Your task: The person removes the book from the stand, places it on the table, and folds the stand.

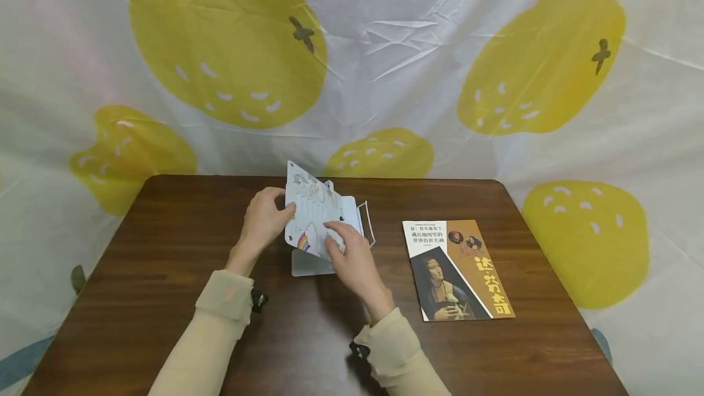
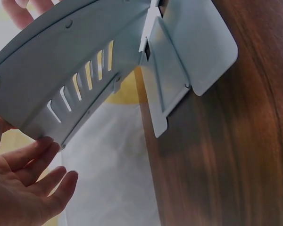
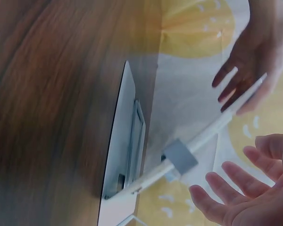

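Left hand (image 1: 263, 222) pinched the book stand (image 1: 311, 203) near the tabletop's (image 1: 148, 286) far edge; right hand (image 1: 354, 261) relaxed close by, fingers apart. Gap rightward, then book (image 1: 458, 280) toward right edge.

Left grip (image 3: 257, 52) holds tilted panel (image 3: 210, 131); right grip (image 3: 257, 202) near, fingers spread.

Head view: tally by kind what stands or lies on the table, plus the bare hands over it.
Stand with rainbow print: 1
Book: 1
Left hand and right hand: 2
Total: 4
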A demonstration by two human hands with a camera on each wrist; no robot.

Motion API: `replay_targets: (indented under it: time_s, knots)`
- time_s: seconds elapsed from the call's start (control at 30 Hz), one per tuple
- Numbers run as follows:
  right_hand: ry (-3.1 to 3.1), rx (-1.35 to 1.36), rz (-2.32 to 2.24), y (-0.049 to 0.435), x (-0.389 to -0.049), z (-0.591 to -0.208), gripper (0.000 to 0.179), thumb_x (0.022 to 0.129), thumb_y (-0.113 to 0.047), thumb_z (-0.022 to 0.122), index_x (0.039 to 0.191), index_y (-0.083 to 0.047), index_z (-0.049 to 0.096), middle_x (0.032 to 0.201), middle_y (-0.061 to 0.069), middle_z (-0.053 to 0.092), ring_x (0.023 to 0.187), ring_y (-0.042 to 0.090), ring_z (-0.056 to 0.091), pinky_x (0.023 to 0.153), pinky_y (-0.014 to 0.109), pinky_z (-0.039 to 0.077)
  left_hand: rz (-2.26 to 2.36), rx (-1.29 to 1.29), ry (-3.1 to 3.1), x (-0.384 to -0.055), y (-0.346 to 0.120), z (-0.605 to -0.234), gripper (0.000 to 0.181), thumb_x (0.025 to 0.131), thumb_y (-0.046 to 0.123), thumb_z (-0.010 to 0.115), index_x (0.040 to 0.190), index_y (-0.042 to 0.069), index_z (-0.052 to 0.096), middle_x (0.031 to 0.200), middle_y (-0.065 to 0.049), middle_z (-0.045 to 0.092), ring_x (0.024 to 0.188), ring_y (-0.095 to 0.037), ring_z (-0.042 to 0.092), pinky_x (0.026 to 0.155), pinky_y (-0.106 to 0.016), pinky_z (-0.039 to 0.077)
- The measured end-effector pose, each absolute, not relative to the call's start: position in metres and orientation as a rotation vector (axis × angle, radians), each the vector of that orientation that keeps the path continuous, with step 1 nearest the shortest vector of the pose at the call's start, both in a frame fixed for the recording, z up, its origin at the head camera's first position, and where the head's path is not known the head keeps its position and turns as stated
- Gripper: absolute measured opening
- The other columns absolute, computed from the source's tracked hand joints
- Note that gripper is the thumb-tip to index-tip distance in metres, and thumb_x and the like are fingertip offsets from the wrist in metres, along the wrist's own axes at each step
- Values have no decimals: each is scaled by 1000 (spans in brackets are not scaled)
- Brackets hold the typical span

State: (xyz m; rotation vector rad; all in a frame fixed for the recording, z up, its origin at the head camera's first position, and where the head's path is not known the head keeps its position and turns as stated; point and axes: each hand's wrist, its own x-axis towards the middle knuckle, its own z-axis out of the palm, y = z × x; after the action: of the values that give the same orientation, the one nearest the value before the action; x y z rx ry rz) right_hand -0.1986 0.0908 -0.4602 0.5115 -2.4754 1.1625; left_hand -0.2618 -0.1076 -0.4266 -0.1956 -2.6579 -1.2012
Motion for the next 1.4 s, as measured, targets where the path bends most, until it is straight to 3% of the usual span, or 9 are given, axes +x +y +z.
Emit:
replay_targets:
  time_s: [0.33,0.57,0.8,1.03,1.23,1.4]
  knots:
    - [-2473,484,1154,109,-214,-464,27,93,-8,60,120,-4,66,121,13,65,114,27,59,86,41,52,-1259,-203,-2643,-265,-120,-444,38,87,17,65,115,-10,64,134,-32,51,130,-44,41,109,-51,29]
    - [-2494,442,1142,122,-224,-467,28,94,-6,59,121,-2,65,121,15,64,112,29,60,89,43,51,-1325,-157,-2651,-264,-128,-454,39,89,17,65,118,-10,63,128,-28,55,124,-42,46,105,-51,33]
    - [-2554,365,1118,138,-235,-472,31,95,-9,58,126,-3,63,121,14,63,93,28,60,85,43,48,-1379,-129,-2656,-262,-132,-464,40,91,15,64,121,-11,60,129,-28,54,123,-42,47,105,-50,34]
    - [-2604,373,1051,150,-250,-477,39,95,-6,57,134,0,56,131,18,58,122,32,53,101,46,41,-1384,-110,-2671,-262,-137,-472,41,92,15,63,122,-12,58,128,-29,54,122,-40,48,105,-49,34]
    - [-2656,388,1004,158,-260,-483,43,95,-8,57,137,0,52,135,19,54,127,32,49,105,44,37,-1377,-96,-2674,-261,-144,-481,41,91,14,64,121,-13,59,125,-30,56,120,-41,50,103,-49,36]
    - [-2742,386,997,165,-269,-484,50,97,-13,55,143,0,44,139,20,50,130,33,46,108,44,35,-1427,-88,-2688,-261,-146,-487,40,92,14,64,121,-12,58,117,-28,61,108,-37,59,93,-46,46]
